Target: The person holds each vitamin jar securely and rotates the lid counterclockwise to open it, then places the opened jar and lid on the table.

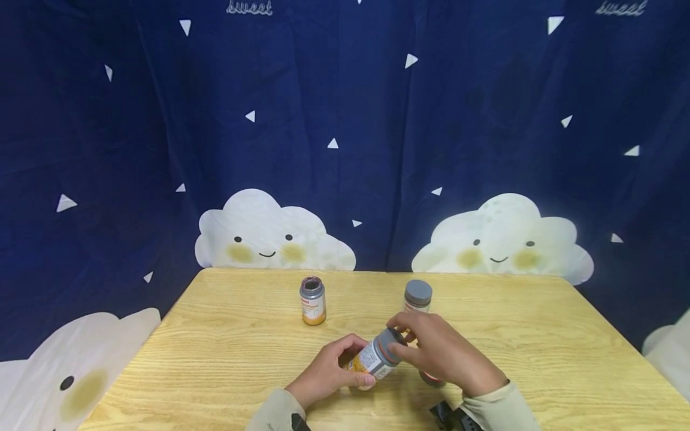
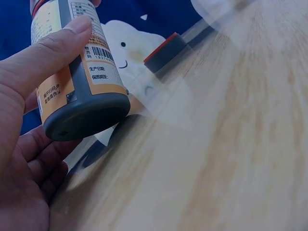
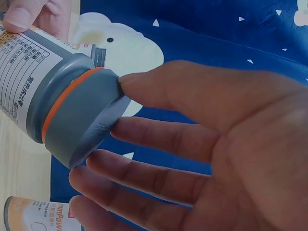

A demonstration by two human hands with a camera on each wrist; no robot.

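Note:
My left hand [image 1: 336, 368] grips an orange-and-white labelled pill bottle [image 1: 372, 362] with a grey body. The bottle is tilted above the table, and its grey cap [image 3: 82, 115] with an orange ring faces my right hand [image 1: 439, 350]. In the left wrist view the thumb [image 2: 57, 41] lies across the label, and the bottle's dark base points down. The thumb and fingertips of my right hand [image 3: 192, 144] pinch the edge of the cap, with its top partly visible between them. A loose grey cap [image 2: 166, 53] with a red-orange rim lies on the table, partly hidden below my right hand in the head view.
An uncapped bottle [image 1: 313, 305] stands towards the back of the wooden table [image 1: 226, 359]. To its right is another bottle [image 1: 417, 293] with a grey cap, its lower part hidden by my right hand. A dark blue curtain [image 1: 334, 108] with clouds hangs behind.

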